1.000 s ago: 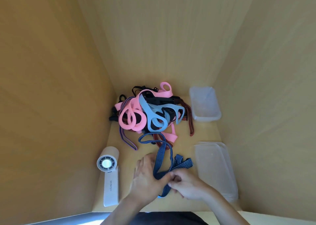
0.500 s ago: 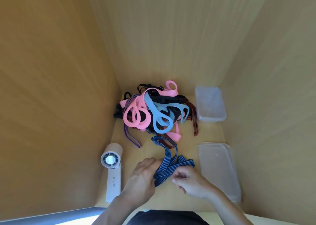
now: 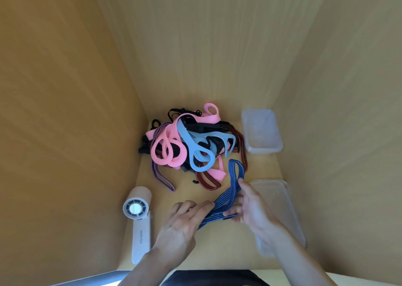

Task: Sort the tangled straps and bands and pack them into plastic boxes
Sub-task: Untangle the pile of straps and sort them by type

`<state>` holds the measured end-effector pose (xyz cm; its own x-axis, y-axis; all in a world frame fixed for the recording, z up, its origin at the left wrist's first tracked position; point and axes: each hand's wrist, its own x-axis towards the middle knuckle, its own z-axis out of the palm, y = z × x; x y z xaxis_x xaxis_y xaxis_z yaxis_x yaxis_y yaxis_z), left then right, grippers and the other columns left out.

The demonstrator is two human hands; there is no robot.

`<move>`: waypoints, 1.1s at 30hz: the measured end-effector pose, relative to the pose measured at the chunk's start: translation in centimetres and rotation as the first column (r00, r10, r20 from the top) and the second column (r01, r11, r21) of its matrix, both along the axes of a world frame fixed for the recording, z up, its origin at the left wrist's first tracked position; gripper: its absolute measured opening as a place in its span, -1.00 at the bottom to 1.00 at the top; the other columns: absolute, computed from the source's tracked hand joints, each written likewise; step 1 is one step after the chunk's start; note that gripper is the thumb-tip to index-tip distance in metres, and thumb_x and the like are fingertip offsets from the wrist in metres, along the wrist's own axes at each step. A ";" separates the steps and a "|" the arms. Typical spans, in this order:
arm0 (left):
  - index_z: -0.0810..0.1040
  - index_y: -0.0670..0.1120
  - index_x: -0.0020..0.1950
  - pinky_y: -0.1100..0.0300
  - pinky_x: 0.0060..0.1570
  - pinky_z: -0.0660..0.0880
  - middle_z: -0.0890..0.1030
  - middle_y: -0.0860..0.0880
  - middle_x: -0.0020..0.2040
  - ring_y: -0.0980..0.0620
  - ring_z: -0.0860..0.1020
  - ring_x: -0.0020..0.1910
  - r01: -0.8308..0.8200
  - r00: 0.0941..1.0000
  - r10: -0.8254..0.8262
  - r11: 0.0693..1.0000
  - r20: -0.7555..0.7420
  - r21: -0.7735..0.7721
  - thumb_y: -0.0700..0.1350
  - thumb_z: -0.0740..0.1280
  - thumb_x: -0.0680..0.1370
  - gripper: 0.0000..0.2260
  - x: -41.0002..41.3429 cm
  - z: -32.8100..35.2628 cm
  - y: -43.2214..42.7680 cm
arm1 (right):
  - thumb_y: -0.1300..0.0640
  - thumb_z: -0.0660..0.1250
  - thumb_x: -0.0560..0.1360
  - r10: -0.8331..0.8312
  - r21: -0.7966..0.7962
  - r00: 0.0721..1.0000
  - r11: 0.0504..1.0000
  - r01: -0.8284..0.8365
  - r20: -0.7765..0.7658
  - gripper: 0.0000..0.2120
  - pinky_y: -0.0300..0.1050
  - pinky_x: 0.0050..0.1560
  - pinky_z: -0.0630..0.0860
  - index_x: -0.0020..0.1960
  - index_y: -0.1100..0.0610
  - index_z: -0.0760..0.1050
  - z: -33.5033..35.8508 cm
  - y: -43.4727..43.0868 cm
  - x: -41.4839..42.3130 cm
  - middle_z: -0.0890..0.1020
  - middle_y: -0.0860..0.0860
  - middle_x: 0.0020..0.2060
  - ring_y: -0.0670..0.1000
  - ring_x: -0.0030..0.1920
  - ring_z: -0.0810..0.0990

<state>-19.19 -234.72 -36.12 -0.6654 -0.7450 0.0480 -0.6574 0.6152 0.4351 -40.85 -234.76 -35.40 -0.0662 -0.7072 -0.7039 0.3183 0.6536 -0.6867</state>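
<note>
Between the tangled pile [image 3: 187, 146] and the person, seen from the head view, both hands work one blue striped band [image 3: 230, 196] just above the worktop [image 3: 191, 196]. The left hand [image 3: 180, 227] has its fingers curled over the band's near end, pinching it. The right hand [image 3: 252, 209] has its fingers bent round the band's middle. The band's far loop stands free just right of the pile, apart from it.

The pile's pink, light-blue, black, red and purple bands lie interlaced and unsorted. A small plastic box [image 3: 261, 133] sits to the pile's right, and a larger plastic box [image 3: 282, 201] sits right of the pile, towards the person. Both appear to hold nothing. A white handheld fan [image 3: 139, 220] lies left of the pile, towards the person.

Judged progress is early: one band is freed, none is packed, and the bulk is left to separate.
</note>
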 end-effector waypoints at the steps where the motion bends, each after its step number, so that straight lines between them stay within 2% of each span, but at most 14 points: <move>1: 0.55 -0.03 0.30 0.28 0.00 0.33 0.55 0.15 0.10 0.09 0.42 -0.02 -0.013 1.000 0.013 1.000 -0.010 0.013 -0.50 0.37 -0.02 -0.10 0.1 -0.1 0.0 | -0.14 0.13 0.68 0.054 0.029 0.992 0.998 -0.051 -0.114 -0.57 -0.16 -0.47 0.38 0.13 0.21 0.53 0.3 -0.1 0.1 0.72 0.16 -0.21 0.08 -0.40 0.60; 3: 0.61 -0.02 0.23 0.32 -0.01 0.34 0.59 0.11 -0.05 0.12 0.40 -0.03 -0.034 0.999 0.034 0.999 -0.007 0.026 -0.51 0.41 -0.10 -0.09 0.5 -0.7 0.0 | -0.12 0.15 0.67 0.241 0.113 0.869 0.971 -0.213 -0.432 -0.62 -0.19 -0.49 0.36 -0.06 0.17 0.51 0.9 -0.2 -0.1 0.68 0.09 -0.35 0.04 -0.47 0.56; 5: 0.63 0.02 0.20 0.37 0.01 0.33 0.63 0.12 -0.08 0.16 0.39 0.00 -0.050 0.998 0.049 0.998 0.027 0.046 -0.50 0.41 -0.11 -0.09 1.3 -1.2 0.1 | -0.08 0.16 0.64 0.354 0.185 0.567 0.924 -0.334 -0.744 -0.58 -0.12 -0.41 0.39 -0.29 0.15 0.45 1.0 -0.2 -0.8 0.60 0.03 -0.41 0.06 -0.39 0.56; 7: 0.61 0.06 0.24 0.36 0.07 0.33 0.64 0.15 -0.04 0.18 0.41 0.06 -0.068 0.997 0.064 0.994 0.044 0.088 -0.51 0.38 -0.04 -0.10 2.0 -1.6 0.3 | 0.03 0.19 0.58 0.280 0.143 0.351 0.918 -0.370 -0.893 -0.68 -0.04 -0.35 0.40 -0.31 0.10 0.42 1.4 -0.3 -1.0 0.56 0.00 -0.37 0.06 -0.30 0.55; 10: 0.60 0.08 0.27 0.34 0.12 0.35 0.63 0.21 0.04 0.15 0.51 0.10 -0.082 0.994 0.074 0.992 0.084 0.098 -0.47 0.40 0.03 -0.15 2.4 -1.8 0.2 | 0.02 0.26 0.55 0.051 -0.100 0.297 0.877 -0.470 -0.953 -0.84 -0.16 -0.36 0.36 -0.20 0.01 0.42 2.3 -1.4 0.7 0.52 -0.11 -0.25 -0.06 -0.26 0.52; 12: 0.56 0.09 0.35 0.33 0.22 0.35 0.61 0.20 0.15 0.12 0.54 0.19 -0.081 0.990 0.066 0.989 0.124 0.121 -0.42 0.38 0.17 -0.21 2.4 -1.9 0.1 | -0.08 0.30 0.55 0.019 -0.129 0.240 0.800 -0.586 -0.971 -0.84 -0.16 -0.18 0.46 -0.03 0.01 0.49 2.0 -2.7 2.3 0.52 -0.12 -0.10 -0.05 -0.09 0.54; 14: 0.43 0.11 0.47 0.31 0.37 0.26 0.50 0.19 0.36 0.11 0.42 0.37 -0.091 0.988 0.069 0.983 0.141 0.160 -0.33 0.27 0.35 -0.29 2.4 -2.1 0.2 | -0.21 0.31 0.53 0.147 0.060 0.078 0.751 -0.658 -0.986 -0.57 -0.02 0.13 0.51 0.23 0.06 0.48 0.6 -4.2 3.9 0.55 -0.02 0.12 0.05 0.15 0.54; 16: 0.29 0.13 0.55 0.36 0.44 0.08 0.31 0.23 0.50 0.18 0.23 0.50 -0.103 0.991 0.082 0.971 0.106 0.214 -0.23 0.18 0.40 -0.29 2.3 -2.0 0.3 | -0.25 0.32 0.52 0.285 0.276 -0.096 0.706 -0.652 -0.954 -0.38 0.04 0.28 0.43 0.39 0.15 0.37 -0.9 -5.5 5.1 0.49 0.08 0.30 0.14 0.30 0.48; 20: 0.21 0.17 0.57 0.43 0.47 0.00 0.05 0.31 0.57 0.34 0.02 0.54 -0.141 0.989 0.147 0.947 -0.002 0.288 -0.19 0.15 0.37 -0.25 2.3 -1.1 0.6 | 0.03 0.35 0.56 0.260 0.338 -0.215 0.696 -0.634 -0.941 -0.60 -0.05 0.23 0.41 0.33 0.15 0.40 -2.2 -6.5 5.5 0.53 0.06 0.24 0.10 0.27 0.52; 22: 0.22 0.23 0.54 0.42 0.45 0.07 0.02 0.33 0.58 0.37 0.00 0.54 -0.176 0.977 0.204 0.935 -0.061 0.307 -0.17 0.18 0.37 -0.26 2.4 -0.6 0.8 | 0.14 0.32 0.53 0.212 0.237 -0.118 0.724 -0.648 -0.970 -0.77 -0.05 0.13 0.43 0.18 0.09 0.49 -1.6 -6.7 4.7 0.58 -0.01 0.10 0.07 0.15 0.58; 25: 0.26 0.38 0.43 0.50 0.35 0.13 0.08 0.37 0.53 0.38 0.05 0.52 -0.245 0.937 0.316 0.901 -0.152 0.358 -0.17 0.20 0.37 -0.31 2.4 0.1 0.4 | 0.15 0.32 0.55 0.180 -0.001 0.236 0.794 -0.608 -0.955 -0.90 -0.10 0.05 0.52 -0.01 -0.01 0.59 0.6 -7.2 3.2 0.61 -0.14 -0.07 -0.04 -0.05 0.61; 28: 0.32 0.37 0.35 0.59 0.25 0.13 0.15 0.44 0.45 0.40 0.16 0.46 -0.290 0.893 0.403 0.856 -0.200 0.428 -0.19 0.24 0.40 -0.37 2.1 0.8 -0.5 | 0.18 0.39 0.56 0.162 -0.206 0.586 0.835 -0.510 -0.794 -0.79 -0.31 -0.06 0.47 -0.13 -0.13 0.60 3.8 -8.3 1.7 0.65 -0.26 -0.16 -0.20 -0.09 0.61; 31: 0.41 0.25 0.31 0.60 0.16 0.22 0.28 0.44 0.34 0.35 0.27 0.40 -0.302 0.845 0.465 0.823 -0.263 0.482 -0.19 0.20 0.38 -0.44 1.3 1.3 -1.7 | 0.24 0.38 0.58 0.098 -0.365 0.819 0.861 -0.355 -0.565 -0.82 -0.36 -0.17 0.53 -0.06 -0.01 0.68 6.9 -9.5 0.9 0.73 -0.09 -0.21 -0.13 -0.16 0.69; 33: 0.44 0.26 0.26 0.57 0.15 0.26 0.37 0.37 0.28 0.32 0.35 0.31 -0.314 0.812 0.505 0.800 -0.292 0.512 -0.18 0.21 0.38 -0.48 0.7 1.7 -2.7 | 0.30 0.35 0.59 0.049 -0.452 0.907 0.855 -0.255 -0.417 -0.78 -0.29 -0.17 0.60 -0.05 0.04 0.71 8.6 -10.0 0.7 0.74 -0.04 -0.24 -0.10 -0.23 0.68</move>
<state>-18.50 -237.37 -34.46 -0.2831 -0.9476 -0.1482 -0.5129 0.0190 0.8582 -40.17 -244.77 -26.76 -0.1154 -0.9715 -0.2072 -0.1072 0.2195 -0.9697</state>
